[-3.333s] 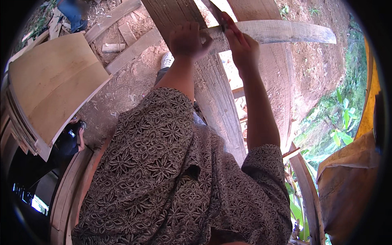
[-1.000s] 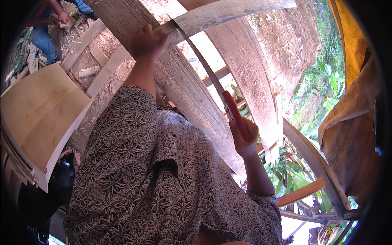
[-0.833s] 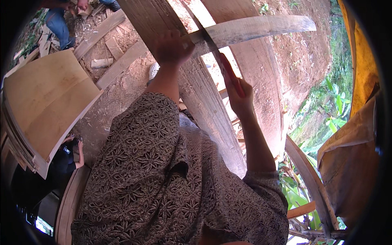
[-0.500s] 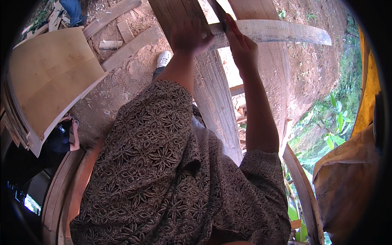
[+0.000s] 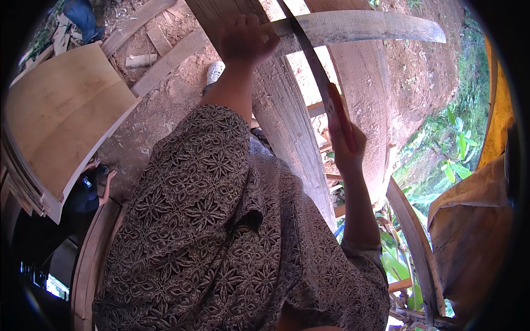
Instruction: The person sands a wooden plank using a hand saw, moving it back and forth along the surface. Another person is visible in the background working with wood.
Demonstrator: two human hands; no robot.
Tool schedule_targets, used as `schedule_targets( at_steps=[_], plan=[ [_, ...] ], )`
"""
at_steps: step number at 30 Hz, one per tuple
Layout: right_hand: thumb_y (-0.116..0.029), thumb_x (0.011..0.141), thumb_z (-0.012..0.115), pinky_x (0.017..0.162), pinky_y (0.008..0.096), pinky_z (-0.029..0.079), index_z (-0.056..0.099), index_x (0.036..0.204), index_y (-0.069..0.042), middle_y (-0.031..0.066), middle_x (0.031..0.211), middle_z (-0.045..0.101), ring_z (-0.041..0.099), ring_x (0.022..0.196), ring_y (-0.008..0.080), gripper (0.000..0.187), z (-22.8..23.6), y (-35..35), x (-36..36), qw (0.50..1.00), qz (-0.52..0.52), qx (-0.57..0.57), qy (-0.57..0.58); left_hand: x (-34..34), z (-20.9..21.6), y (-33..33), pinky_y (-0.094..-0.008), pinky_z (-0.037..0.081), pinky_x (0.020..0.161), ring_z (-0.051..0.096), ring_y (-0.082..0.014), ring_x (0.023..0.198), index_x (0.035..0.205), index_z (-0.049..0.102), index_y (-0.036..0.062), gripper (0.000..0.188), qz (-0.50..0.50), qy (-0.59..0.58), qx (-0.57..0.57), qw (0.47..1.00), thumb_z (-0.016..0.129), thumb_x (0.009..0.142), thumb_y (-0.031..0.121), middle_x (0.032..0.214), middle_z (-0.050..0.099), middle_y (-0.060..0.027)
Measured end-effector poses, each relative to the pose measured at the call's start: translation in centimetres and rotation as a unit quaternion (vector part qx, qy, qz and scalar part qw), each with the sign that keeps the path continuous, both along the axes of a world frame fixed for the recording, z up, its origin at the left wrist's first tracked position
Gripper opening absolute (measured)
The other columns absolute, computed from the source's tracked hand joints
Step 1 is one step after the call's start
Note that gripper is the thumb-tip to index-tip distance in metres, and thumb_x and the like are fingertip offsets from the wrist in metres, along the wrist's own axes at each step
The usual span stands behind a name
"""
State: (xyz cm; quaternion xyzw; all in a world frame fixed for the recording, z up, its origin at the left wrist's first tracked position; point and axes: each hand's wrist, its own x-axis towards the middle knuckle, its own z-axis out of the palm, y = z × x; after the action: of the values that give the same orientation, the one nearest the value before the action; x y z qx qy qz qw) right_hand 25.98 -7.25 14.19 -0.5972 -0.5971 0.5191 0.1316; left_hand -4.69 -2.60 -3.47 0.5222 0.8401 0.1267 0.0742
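Observation:
My right hand [image 5: 349, 144] is closed round the red handle of a handsaw [image 5: 313, 55]. The saw's dark blade runs away from me and crosses a grey board [image 5: 381, 25]. This board lies crosswise over a thick wooden beam [image 5: 287, 110] and juts out to the right. At the board's left end, my left hand [image 5: 245, 41] bears down on top of the beam, its fingers bent over the board and its thumb toward the blade. The hand hides that end of the board.
A wide plank [image 5: 361, 83] lies right of the beam. Plywood sheets [image 5: 66, 110] are stacked at left, with a person's arms [image 5: 102, 179] below them. Another person's leg [image 5: 83, 19] shows at far left. Wood offcuts [image 5: 141, 60] litter the dirt floor. A brown tarp [image 5: 469, 231] hangs at right.
My right hand has drawn the saw back toward me, so more blade shows on my side of the board. My left hand stays on the board; the whole view has shifted slightly.

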Motion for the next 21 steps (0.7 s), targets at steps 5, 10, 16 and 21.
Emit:
schedule_targets(
  at_steps=[5, 10, 16, 21],
  plan=[
    [-0.029, 0.097, 0.074, 0.062, 0.0278, 0.044, 0.068, 0.096, -0.002, -0.0009, 0.073, 0.062, 0.054, 0.07, 0.0049, 0.027, -9.7, 14.5, -17.1, 0.992, 0.026, 0.123, -0.001, 0.7, 1.1, 0.5, -0.0481, 0.05, 0.091, 0.065, -0.0294, 0.108, 0.116, 0.066, 0.0097, 0.059, -0.015, 0.011, 0.002, 1.0, 0.062, 0.083, 0.059, 0.113, 0.067, -0.0122],
    [-0.034, 0.096, 0.068, 0.059, 0.0357, 0.046, 0.07, 0.083, -0.001, 0.0102, 0.069, 0.066, 0.058, 0.062, 0.0178, 0.036, -9.4, 13.6, -15.3, 0.994, 0.008, 0.103, 0.044, 0.7, 2.5, 0.6, -0.0492, 0.05, 0.091, 0.065, -0.0301, 0.107, 0.112, 0.066, 0.0102, 0.056, -0.002, -0.006, -0.027, 1.0, 0.062, 0.084, 0.058, 0.111, 0.067, -0.012],
    [-0.023, 0.101, 0.068, 0.054, 0.0324, 0.038, 0.065, 0.079, 0.001, 0.004, 0.06, 0.052, 0.049, 0.06, 0.009, 0.032, 0.8, -1.0, 1.6, 0.998, 0.017, 0.049, -0.023, -0.3, 1.5, 0.4, -0.054, 0.054, 0.083, 0.066, -0.0358, 0.098, 0.104, 0.062, 0.0098, 0.043, 0.034, 0.01, 0.062, 0.997, 0.067, 0.083, 0.047, 0.101, 0.064, -0.0147],
    [-0.019, 0.099, 0.068, 0.052, 0.0325, 0.035, 0.063, 0.077, 0.001, 0.0032, 0.059, 0.051, 0.047, 0.057, 0.0086, 0.03, 9.1, -5.6, 5.6, 0.995, 0.001, -0.006, -0.1, -0.1, 1.9, 0.9, -0.0531, 0.055, 0.084, 0.068, -0.0344, 0.097, 0.109, 0.062, 0.0088, 0.051, 0.0, -0.008, 0.046, 0.999, 0.066, 0.086, 0.054, 0.106, 0.067, -0.0128]
  ],
)
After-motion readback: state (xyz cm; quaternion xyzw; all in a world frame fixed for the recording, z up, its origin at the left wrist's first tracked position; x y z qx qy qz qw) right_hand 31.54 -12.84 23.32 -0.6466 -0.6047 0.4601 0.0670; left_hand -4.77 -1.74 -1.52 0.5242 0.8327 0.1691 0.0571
